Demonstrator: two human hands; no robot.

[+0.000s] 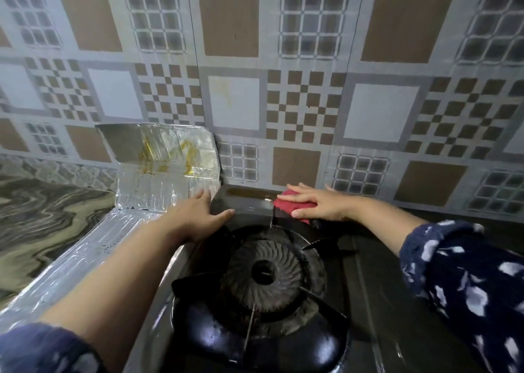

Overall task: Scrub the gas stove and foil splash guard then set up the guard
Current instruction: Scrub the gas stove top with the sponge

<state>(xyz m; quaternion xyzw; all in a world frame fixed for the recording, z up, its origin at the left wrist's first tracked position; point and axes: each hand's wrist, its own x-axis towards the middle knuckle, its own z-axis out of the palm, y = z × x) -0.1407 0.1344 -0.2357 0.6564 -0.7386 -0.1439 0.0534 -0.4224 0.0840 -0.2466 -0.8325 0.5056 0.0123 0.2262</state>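
Wiping the back edge of the gas stove (368, 282) is the step in hand, judging from where the red cloth (286, 201) sits. The right hand (320, 204) lies flat on that cloth with fingers spread and extended, pressing it onto the stove's rear rim close to the tiled wall (283, 89). The left hand (202, 216) is open too, palm down, thumb laid along the stove's back left corner, bracing the body rather than pinching anything.

To do this well, keep the left hand firm so the stove does not slide, and draw the cloth along the rim in overlapping passes, working into the corner where grease tends to gather. The pan support (320, 243) and burner (263, 272) sit just in front, so short strokes would avoid snagging the cloth on the prongs.

The foil splash guard (164, 160) stands just beside the stove's left side, its upright panel against the wall at the bench's (42, 216) back edge and its lower flap running forward along the bench. Yellowish streaks show on the upright panel, so it likely wants scrubbing next.
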